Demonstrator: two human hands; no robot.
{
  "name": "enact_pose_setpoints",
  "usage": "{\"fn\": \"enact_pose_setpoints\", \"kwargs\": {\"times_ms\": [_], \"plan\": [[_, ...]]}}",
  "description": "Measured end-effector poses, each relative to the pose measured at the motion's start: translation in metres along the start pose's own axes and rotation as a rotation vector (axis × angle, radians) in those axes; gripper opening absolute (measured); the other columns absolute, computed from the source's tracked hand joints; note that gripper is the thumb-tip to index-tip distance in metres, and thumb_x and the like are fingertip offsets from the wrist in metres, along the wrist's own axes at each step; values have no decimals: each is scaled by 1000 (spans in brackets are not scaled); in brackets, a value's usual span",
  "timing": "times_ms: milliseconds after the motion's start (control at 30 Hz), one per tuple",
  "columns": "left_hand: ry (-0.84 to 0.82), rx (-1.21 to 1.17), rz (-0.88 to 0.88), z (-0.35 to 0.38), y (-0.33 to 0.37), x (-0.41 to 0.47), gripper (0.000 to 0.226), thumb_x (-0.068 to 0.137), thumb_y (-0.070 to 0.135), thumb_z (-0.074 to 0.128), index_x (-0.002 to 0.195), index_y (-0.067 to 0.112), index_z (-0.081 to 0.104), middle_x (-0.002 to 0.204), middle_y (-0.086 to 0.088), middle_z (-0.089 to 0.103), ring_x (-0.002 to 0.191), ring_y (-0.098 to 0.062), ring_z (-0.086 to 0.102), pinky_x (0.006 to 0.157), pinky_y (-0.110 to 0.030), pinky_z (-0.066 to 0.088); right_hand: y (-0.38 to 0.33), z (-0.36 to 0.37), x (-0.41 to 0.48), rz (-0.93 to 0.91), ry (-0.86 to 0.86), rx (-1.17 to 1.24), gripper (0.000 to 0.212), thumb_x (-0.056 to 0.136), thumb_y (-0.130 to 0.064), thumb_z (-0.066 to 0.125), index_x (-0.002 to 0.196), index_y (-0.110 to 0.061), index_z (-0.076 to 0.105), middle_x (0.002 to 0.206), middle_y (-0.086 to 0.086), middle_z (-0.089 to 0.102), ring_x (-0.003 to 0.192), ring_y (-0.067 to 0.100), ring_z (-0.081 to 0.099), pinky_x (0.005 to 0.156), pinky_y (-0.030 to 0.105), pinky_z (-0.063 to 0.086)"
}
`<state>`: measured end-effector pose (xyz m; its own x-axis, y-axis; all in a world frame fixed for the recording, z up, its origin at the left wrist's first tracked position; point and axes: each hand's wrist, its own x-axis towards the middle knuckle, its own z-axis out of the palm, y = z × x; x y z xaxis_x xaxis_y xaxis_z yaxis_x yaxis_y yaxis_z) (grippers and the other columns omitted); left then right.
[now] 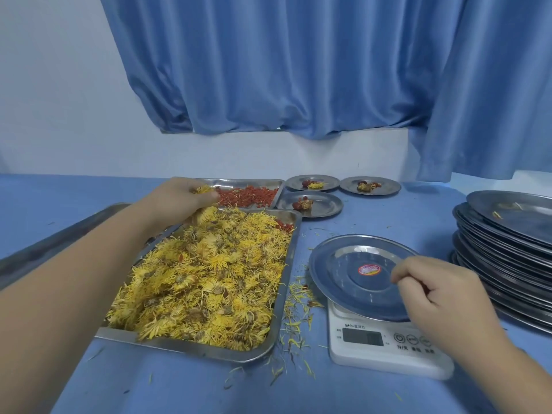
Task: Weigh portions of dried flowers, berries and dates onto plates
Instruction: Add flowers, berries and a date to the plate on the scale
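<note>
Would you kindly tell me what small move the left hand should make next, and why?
Probably carry the left hand across to the plate on the scale and release its flowers there: the hand grips a tuft, and that plate sits bare.

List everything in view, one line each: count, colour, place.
dried flowers: one heap, yellow, in the large tray
large tray: one, steel, centre left
berries: one layer, red, in the back tray
back tray: one, steel, behind the large tray
filled plates: three, steel, back centre
empty plate: one, steel, red sticker, on the scale
scale: one, white, front right
plate stack: one, steel, far right
loose petals: many, yellow, beside the scale
side tray: one, steel, left, partly hidden
table: one, blue
curtain: one, blue, behind
left hand: grips dried flowers
right hand: fingers curled, at the empty plate's right rim
</note>
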<state>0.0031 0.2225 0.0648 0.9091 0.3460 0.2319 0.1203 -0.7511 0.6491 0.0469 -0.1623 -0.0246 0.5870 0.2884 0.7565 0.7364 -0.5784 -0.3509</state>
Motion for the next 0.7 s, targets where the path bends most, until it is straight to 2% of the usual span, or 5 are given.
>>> {"fn": "enact_pose_setpoints", "kwargs": {"times_ms": [100, 200, 267, 433, 700], "plan": [[-128, -160, -46, 5, 7, -4, 20, 85, 41, 68, 94, 24, 69, 56, 5, 55, 44, -4, 48, 47, -19, 44, 0, 0, 0, -11, 9, 19, 26, 71, -22, 37, 59, -20, 61, 53, -19, 50, 59, 12, 49, 53, 24, 37], [-264, -280, -119, 16, 16, -4, 26, 79, 26, 76, 105, 30, 72, 96, -13, 66, 79, -18, 57, 69, -29, 49, 1, 0, 0, 6, 5, 26, 25, 71, -20, 38, 59, -20, 61, 53, -15, 52, 56, 13, 49, 54, 27, 39], [-296, -313, -126, 27, 27, -3, 28, 82, 12, 75, 104, 30, 72, 111, -5, 66, 91, -22, 57, 74, -26, 49, 1, -1, 0, 22, 11, 25, 24, 70, -17, 41, 59, -21, 61, 54, -11, 55, 53, 12, 50, 54, 29, 40], [-311, -342, -41, 64, 67, -11, 22, 85, 13, 74, 101, 28, 74, 102, -2, 73, 92, -16, 65, 70, -19, 53, 6, -6, 4, 51, 36, 24, 22, 70, -11, 45, 61, -19, 62, 54, -12, 56, 56, 11, 52, 56, 29, 40], [-451, -289, 151, 158, 134, -18, 16, 87, 15, 72, 103, 17, 71, 61, 11, 66, 53, -2, 57, 53, -16, 46, 18, -16, 9, 135, 105, 42, 21, 70, -12, 43, 59, -17, 60, 54, -8, 57, 59, 13, 52, 57, 31, 43]]}}
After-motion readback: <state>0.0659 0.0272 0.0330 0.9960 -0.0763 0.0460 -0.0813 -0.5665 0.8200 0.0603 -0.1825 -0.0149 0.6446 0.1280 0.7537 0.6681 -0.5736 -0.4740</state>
